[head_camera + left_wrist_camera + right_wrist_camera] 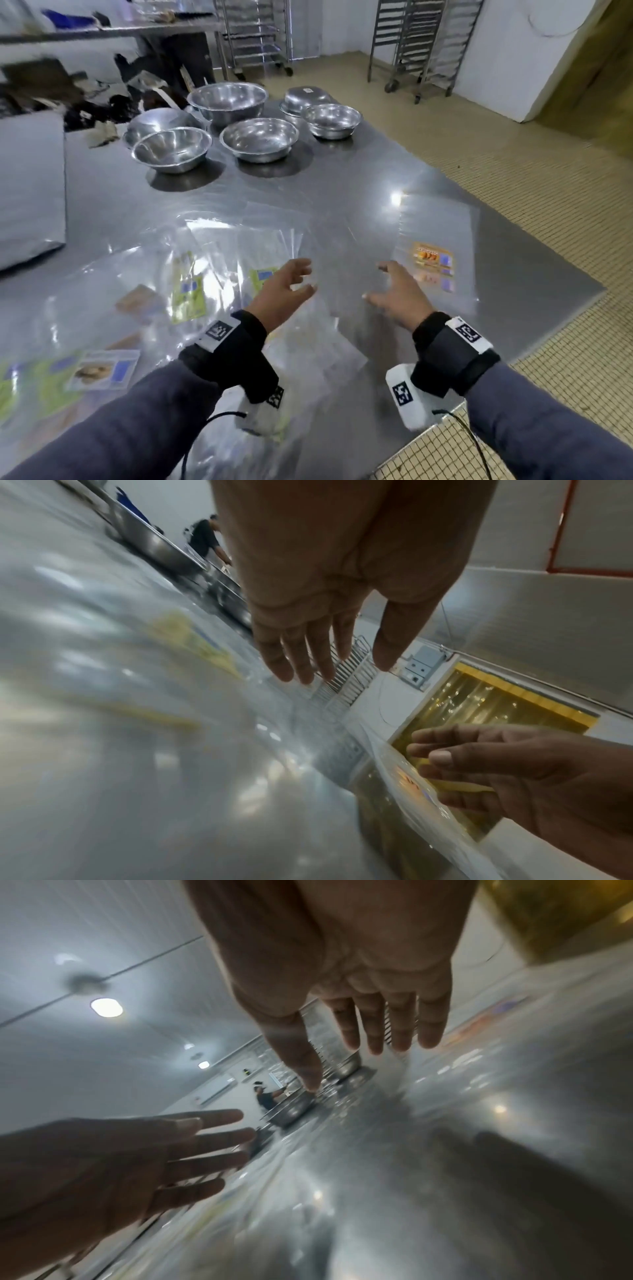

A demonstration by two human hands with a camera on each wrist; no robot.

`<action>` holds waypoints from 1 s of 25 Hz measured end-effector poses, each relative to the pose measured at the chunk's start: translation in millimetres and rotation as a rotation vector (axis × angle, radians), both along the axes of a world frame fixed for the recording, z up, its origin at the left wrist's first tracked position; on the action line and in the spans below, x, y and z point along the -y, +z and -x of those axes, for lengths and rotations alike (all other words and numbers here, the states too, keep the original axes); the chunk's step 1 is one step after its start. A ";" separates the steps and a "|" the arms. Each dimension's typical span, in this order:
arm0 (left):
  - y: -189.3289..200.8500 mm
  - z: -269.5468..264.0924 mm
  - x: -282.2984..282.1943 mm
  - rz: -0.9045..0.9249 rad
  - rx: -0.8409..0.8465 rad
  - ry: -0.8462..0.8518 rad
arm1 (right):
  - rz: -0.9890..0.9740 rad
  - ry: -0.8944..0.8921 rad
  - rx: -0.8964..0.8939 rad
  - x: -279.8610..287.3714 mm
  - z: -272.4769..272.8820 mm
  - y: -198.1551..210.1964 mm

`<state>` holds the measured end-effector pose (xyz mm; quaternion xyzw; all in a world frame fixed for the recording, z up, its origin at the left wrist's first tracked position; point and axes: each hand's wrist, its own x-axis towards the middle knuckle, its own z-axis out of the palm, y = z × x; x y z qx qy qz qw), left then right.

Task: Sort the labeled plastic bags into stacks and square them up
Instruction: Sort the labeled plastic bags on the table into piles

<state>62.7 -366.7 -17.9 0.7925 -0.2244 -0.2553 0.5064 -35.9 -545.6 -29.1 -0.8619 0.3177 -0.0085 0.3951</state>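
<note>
Clear plastic bags lie spread over the steel table (342, 164). A stack with an orange label (433, 260) sits at the right. Loose bags with green labels (190, 291) and a pale blue one (102, 370) cover the left and front. My left hand (287, 291) hovers above the middle of the table, fingers spread and holding nothing. My right hand (394, 291) hovers just left of the orange-label stack, fingers straight, palm facing the left hand. The wrist views show the left hand (325, 642) and the right hand (359, 1031) with extended fingers above the table.
Several steel bowls (258, 138) stand at the back of the table. A grey sack (30, 192) lies at the left edge. The table's right corner (603, 291) borders a tiled floor. Wheeled racks (421, 44) stand by the far wall. Another person (267, 1096) works in the distance.
</note>
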 end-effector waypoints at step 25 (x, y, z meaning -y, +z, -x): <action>5.4 -44.6 -181.0 0.285 -0.506 0.457 | -0.051 0.387 0.169 -188.1 -91.2 7.3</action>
